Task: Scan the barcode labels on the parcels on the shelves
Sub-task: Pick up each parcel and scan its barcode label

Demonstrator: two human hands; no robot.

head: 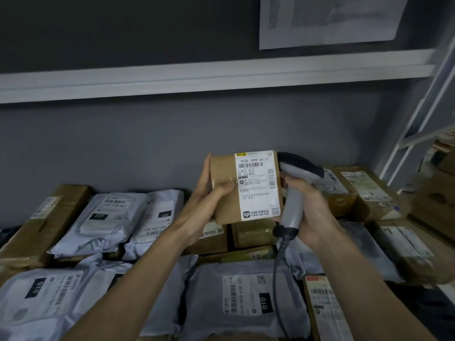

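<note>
The left hand [211,190] has a small cardboard box [246,187] lifted clear of the pile, thumb across the taped front, fingers [206,168] wrapped round its left edge. It's carried one-handed with no visible strain, so I'd call it light, and the walls look stiff enough to take a side grip. The tape strip looks glossy, probably slick, so bare cardboard at the edges is the better hold. The white shipping label [258,184] faces the camera, barcode near the top, uncovered. The right hand [307,205] is curled round the grip of a grey handheld scanner [294,188], right beside the box's right edge, head pointing away from the label. Below on the shelf lie soft grey poly mailers [246,299]: floppy, likely needing flattening before a scan.
</note>
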